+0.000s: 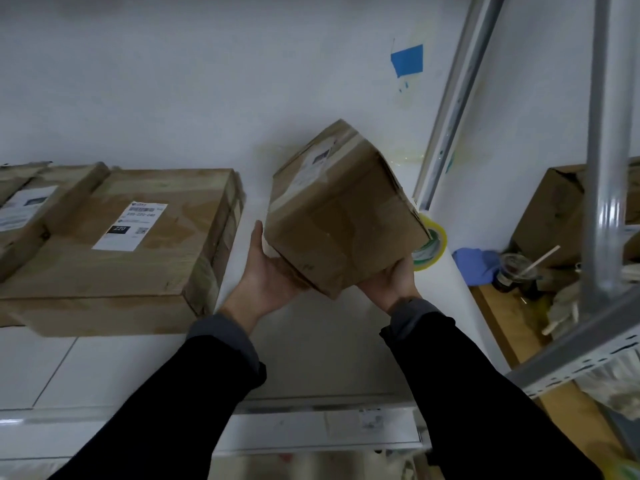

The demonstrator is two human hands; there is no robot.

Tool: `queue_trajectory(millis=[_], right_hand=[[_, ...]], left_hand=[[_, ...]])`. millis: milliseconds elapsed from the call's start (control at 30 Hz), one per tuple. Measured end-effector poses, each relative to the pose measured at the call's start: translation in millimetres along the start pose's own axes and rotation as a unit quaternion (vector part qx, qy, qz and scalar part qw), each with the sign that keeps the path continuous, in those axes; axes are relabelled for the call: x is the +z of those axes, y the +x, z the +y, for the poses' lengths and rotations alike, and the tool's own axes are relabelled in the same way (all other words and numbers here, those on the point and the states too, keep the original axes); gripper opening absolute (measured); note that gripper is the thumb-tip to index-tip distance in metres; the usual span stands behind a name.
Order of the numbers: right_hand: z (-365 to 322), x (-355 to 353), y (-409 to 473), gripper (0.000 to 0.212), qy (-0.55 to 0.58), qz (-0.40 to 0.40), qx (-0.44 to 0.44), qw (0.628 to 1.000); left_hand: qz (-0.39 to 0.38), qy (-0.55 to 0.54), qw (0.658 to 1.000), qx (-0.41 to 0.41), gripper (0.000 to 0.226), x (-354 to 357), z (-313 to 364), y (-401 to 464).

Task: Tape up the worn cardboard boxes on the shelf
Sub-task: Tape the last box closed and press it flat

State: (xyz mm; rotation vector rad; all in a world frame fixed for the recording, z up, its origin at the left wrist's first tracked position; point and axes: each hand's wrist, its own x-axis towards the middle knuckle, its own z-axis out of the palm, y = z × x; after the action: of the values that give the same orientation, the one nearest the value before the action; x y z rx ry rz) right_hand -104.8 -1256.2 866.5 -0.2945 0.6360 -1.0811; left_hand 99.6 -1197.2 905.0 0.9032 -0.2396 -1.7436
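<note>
Holding a small cardboard box (341,216) up over the white shelf (311,327), both hands cradle it from below, head view only.

- Box tilted, 1 corner pointing down toward the viewer; creased, worn sides; tape bands across its top and a white label on the upper face. It appears lifted clear of the shelf.
- Left hand (268,271): palm up under the box's lower left side, thumb raised along the left face, fingers hidden beneath. Supports the box; how far the fingers curl I cannot tell.
- Right hand (389,280): palm under the lower right edge, fingers out of sight behind the box. Same doubt about curl.
- Dark sleeves with grey cuffs on both arms.
- Tape roll (431,245), yellowish, on the shelf just behind the box's right corner, partly hidden by it.
- Large flat box (138,244) lies on the shelf to the left, well apart from the held one, with a white shipping label on top. Another box (24,216) beside it at the left edge.
- Blue cloth (476,263) and a plastic cup (516,271) with a straw to the right, past the shelf end.
- Blue tape patch (408,58) on the wall; grey metal upright (606,150) at right.
</note>
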Motion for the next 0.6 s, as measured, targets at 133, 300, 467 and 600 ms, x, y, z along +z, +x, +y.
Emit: queue_trajectory(millis=[133, 300, 467, 600], right_hand=[[3, 4, 0, 0.077, -0.006, 0.018, -0.011, 1.000], [-16, 22, -4, 0.072, -0.079, 0.018, -0.081, 0.993], [-50, 51, -14, 0.056, -0.299, 0.056, -0.134, 0.943], [-72, 81, -22, 0.049, -0.413, 0.059, -0.165, 0.894]], left_hand=[[0.004, 0.045, 0.999, -0.003, 0.082, 0, 21, -4], [0.018, 0.017, 1.000, 0.008, 0.052, -8, 17, 3], [0.061, 0.050, 0.996, 0.037, 0.035, -6, -2, 21], [0.075, 0.055, 0.994, 0.061, 0.028, 10, -23, 34]])
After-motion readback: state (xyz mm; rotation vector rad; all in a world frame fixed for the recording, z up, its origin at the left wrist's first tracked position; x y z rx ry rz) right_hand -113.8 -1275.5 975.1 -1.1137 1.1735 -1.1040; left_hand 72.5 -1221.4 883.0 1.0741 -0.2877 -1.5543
